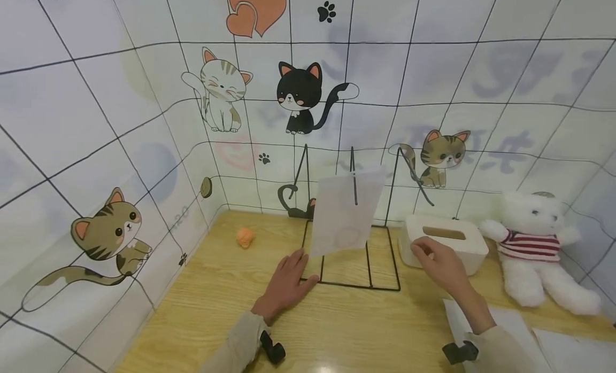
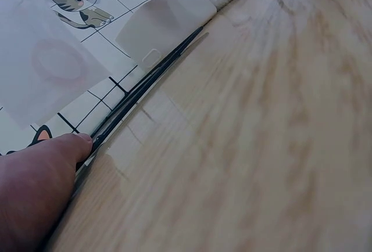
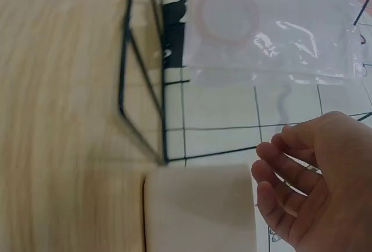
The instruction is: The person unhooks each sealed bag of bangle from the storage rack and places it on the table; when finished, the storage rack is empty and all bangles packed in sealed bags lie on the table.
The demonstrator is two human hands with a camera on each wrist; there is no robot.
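A black wire rack (image 1: 385,286) with upright prongs stands on the wooden table against the wall. From its middle prong hangs a clear plastic bag (image 1: 344,212), and a faint pinkish ring (image 3: 226,15) shows on or in it. My left hand (image 1: 286,281) rests at the rack's front left corner, fingers extended; in the left wrist view its thumb (image 2: 46,168) touches the base wire. To the right of the rack, my right hand (image 1: 443,266) is raised in front of the white tissue box (image 1: 474,247). Its fingers curl loosely with nothing between them.
Behind and left of my left hand lies a small orange lump (image 1: 245,236). A white teddy bear (image 1: 531,255) in a striped shirt sits at the right. White sheets (image 1: 572,349) lie at the front right. A cat-patterned covering (image 1: 269,111) lines the walls.
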